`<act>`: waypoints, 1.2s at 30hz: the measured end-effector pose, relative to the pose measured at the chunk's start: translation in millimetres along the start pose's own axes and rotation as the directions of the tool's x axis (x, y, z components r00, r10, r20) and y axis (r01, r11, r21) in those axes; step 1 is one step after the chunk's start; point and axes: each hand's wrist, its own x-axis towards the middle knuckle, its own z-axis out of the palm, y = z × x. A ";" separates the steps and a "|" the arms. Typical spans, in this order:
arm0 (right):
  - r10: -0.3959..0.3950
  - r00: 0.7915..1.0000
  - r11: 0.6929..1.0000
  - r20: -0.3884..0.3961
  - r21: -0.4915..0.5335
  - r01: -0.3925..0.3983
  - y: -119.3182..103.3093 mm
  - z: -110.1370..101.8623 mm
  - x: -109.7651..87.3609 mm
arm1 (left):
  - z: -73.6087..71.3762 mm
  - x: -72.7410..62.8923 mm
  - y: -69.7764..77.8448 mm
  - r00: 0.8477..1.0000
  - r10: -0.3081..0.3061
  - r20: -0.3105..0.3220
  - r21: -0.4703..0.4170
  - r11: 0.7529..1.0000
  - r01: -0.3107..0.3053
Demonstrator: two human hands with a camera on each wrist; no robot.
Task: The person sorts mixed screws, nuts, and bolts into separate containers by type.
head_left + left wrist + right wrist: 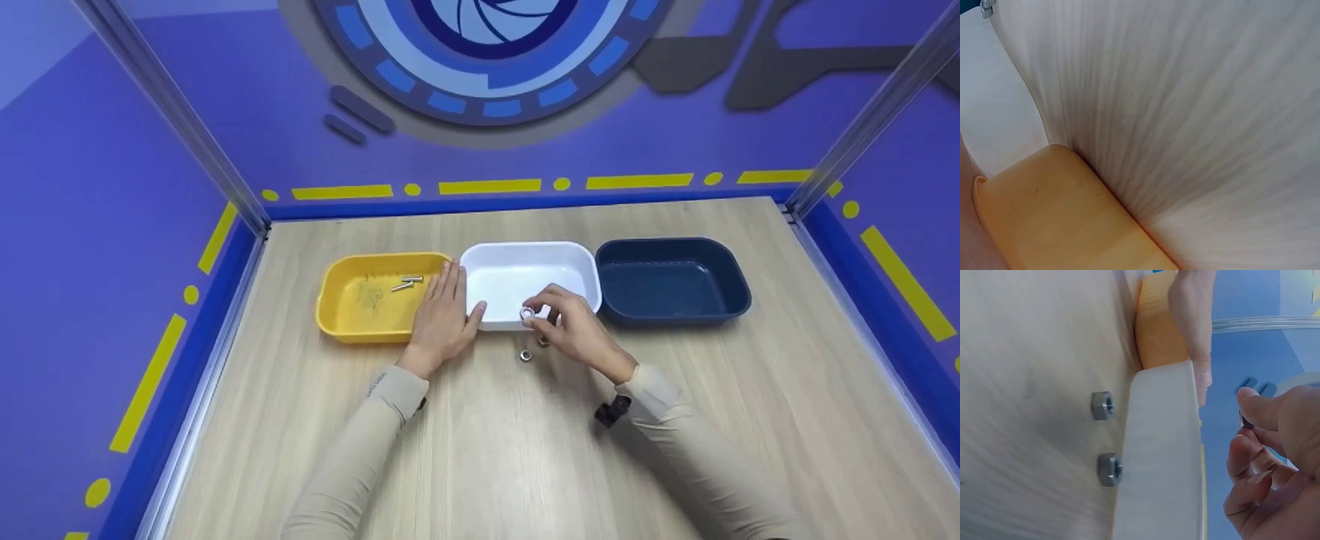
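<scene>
My right hand [571, 328] pinches a metal nut [527, 312] between thumb and fingers, over the front rim of the white bin [501, 325]. Two more hex nuts lie on the table in front of that bin; the right wrist view shows one nut [1102, 405] and another nut [1109, 469] side by side. With fingers straight, my left hand [441, 319] rests across the right side of the yellow bin [352, 335], its thumb reaching to the white bin's edge. Several metal screws [407, 283] lie inside the yellow bin, partly near my left fingers.
To the right of the white bin stands a dark blue bin [675, 320], the three in one row. Purple printed panels [480, 161] wall the wooden table [495, 450] at the back and both sides, with metal posts [862, 112] in the corners.
</scene>
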 end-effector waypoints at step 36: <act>0.200 0.978 0.977 -0.060 -0.065 -0.203 18.6 22.3 76.6 | 3.5 1.4 -0.8 1.000 0.005 -0.020 0.013 1.000 -0.005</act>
